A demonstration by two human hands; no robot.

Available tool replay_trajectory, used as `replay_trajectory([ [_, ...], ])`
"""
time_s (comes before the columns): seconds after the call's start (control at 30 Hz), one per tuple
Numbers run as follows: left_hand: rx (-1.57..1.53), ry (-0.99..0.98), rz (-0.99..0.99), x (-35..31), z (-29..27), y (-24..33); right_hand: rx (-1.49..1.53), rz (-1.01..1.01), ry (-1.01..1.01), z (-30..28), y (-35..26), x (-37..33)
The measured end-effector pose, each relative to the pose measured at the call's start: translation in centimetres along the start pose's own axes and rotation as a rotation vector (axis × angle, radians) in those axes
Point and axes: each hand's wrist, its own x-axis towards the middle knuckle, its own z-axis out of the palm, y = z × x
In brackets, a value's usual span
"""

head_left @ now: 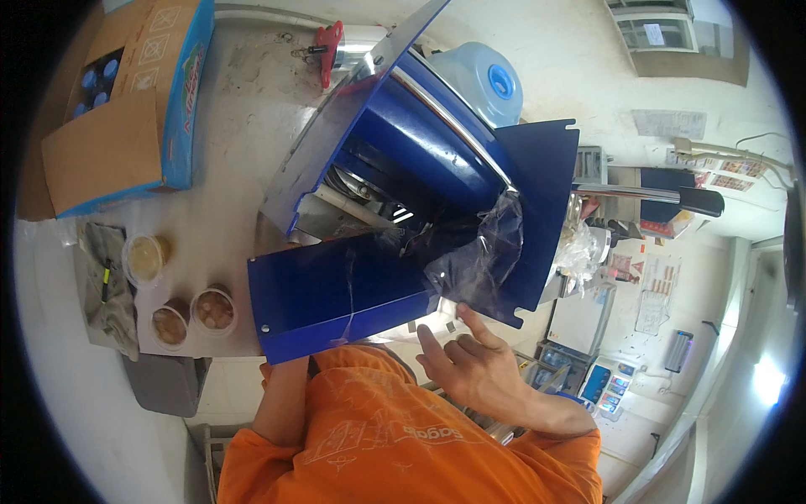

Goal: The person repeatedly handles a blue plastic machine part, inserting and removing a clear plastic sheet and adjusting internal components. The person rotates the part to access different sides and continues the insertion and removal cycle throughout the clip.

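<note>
In front of me stands a blue metal machine housing (428,143) with an open hollow and a bright metal trim strip. A blue panel (336,294) crosses its near side. Clear, crumpled plastic film (483,252) clings to the panel's right part and the upright blue plate (541,218). My right hand (470,365) is just below that film, thumb and index finger apart, the other fingers partly curled, holding nothing I can see. Whether its index fingertip touches the film I cannot tell. My left forearm (284,403) rises to the panel's lower left edge, which hides the hand.
Left on the table, a cardboard box (109,151) holds blue-capped bottles. Nearby are a grey cloth (109,286) and several food cups (212,311). Behind the housing are a red-handled tool (330,55) and a water jug (483,80). A black-gripped lever (701,202) sticks out right.
</note>
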Motion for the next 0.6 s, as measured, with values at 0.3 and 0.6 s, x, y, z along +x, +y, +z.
replay_trajectory([
  [0.3,0.094,0.036,-0.027,-1.3,-1.2,-0.5,0.039,-0.049,0.349,2.5,-1.5,8.1],
  [0.6,0.405,-0.121,-0.061,-1.6,-0.7,0.6,-0.053,-0.102,0.247,4.0,-1.4,12.4],
])
